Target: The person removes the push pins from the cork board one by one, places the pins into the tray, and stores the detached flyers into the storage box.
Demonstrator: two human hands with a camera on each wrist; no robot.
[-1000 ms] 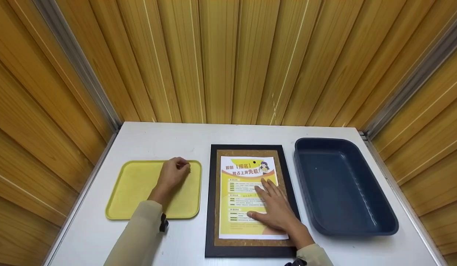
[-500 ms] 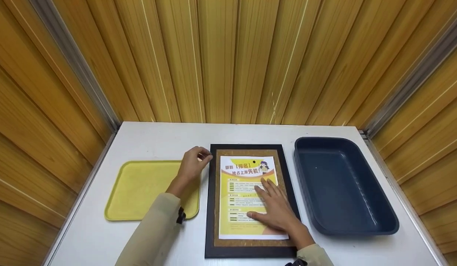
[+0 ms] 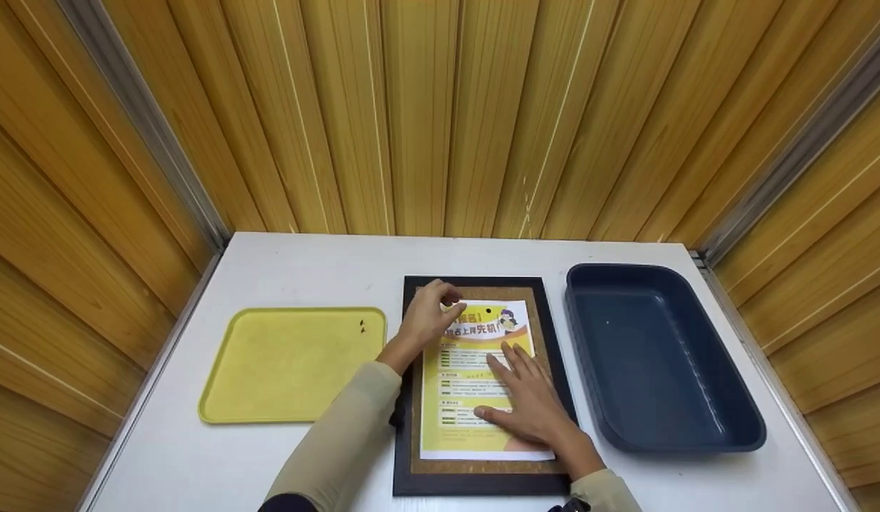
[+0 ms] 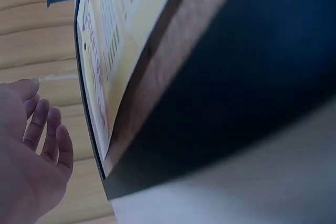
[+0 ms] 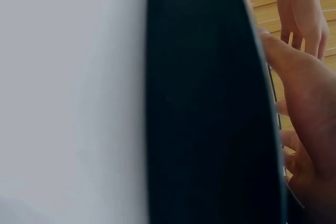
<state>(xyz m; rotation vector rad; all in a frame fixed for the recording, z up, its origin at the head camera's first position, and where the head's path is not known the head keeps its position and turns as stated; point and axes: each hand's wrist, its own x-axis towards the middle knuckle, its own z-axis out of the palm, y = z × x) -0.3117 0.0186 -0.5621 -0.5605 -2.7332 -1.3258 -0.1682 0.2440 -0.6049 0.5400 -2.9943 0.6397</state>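
Note:
A black-framed corkboard (image 3: 474,466) lies on the white table with a yellow-and-white printed poster (image 3: 454,427) on its cork. My left hand (image 3: 427,313) is over the poster's upper left corner, thumb and forefinger pinching a tiny pushpin, mostly hidden at the fingertips. In the left wrist view, the thumb and forefinger (image 4: 31,88) come together while the other fingers curl loosely. My right hand (image 3: 528,398) rests spread on the lower right of the poster, pressing it to the board. A black pushpin (image 3: 489,311) shows as a dot near the poster's top edge.
To the left sits a shallow yellow tray (image 3: 283,370) with a couple of small dark pins (image 3: 363,326) near its upper right corner. A deep navy-blue bin (image 3: 667,355) stands right of the board. Wood-patterned panels (image 3: 425,128) enclose the table's back and sides.
My left hand has moved right from the yellow tray, across the board's frame, to the poster's upper left corner, uncovering the pins on the tray. My right hand has stayed on the poster.

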